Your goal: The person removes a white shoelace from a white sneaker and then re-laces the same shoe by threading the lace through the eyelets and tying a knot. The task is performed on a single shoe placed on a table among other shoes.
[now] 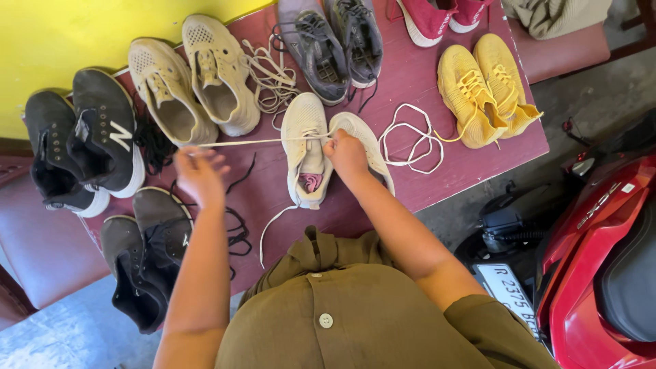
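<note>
Pinching the white lace at the cream shoe, the right hand sits closed on the eyelets mid-counter; the left hand grips the lace's far end, stretched taut leftward, straight across.

The one camera sits on my head and looks steeply down past my olive shirt at the maroon table, close enough that my forearms fill the lower frame. My left hand and right hand sit near centre; the table's far edge lies beyond them.
</note>
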